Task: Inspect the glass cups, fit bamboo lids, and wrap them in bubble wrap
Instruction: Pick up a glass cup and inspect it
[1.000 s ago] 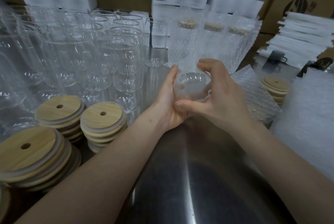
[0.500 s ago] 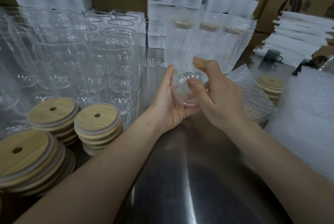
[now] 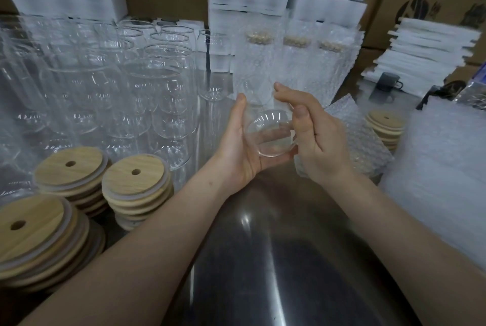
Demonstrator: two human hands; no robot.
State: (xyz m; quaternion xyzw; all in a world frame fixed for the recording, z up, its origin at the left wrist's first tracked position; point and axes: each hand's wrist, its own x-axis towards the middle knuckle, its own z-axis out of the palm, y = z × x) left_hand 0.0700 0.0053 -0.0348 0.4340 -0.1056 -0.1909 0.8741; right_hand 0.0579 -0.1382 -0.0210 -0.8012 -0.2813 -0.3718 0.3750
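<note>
Glass cups (image 3: 163, 94) crowd the desk (image 3: 263, 260) from nine to eleven o'clock, all unlidded, with three stacks of bamboo lids (image 3: 135, 178) below them at eight. At the centre a held cup (image 3: 271, 136) is tilted clear of the desk, one round end toward the person. The left hand (image 3: 239, 149) cradles it from the nine o'clock side, thumb up, fingers curled beneath. The right hand (image 3: 319, 141) curls round its three o'clock side, forefinger over the top. Wrapped cups (image 3: 297, 68) stand at twelve to one. Bubble wrap (image 3: 352, 146) lies at three, just beside a small lid stack (image 3: 385, 125).
</note>
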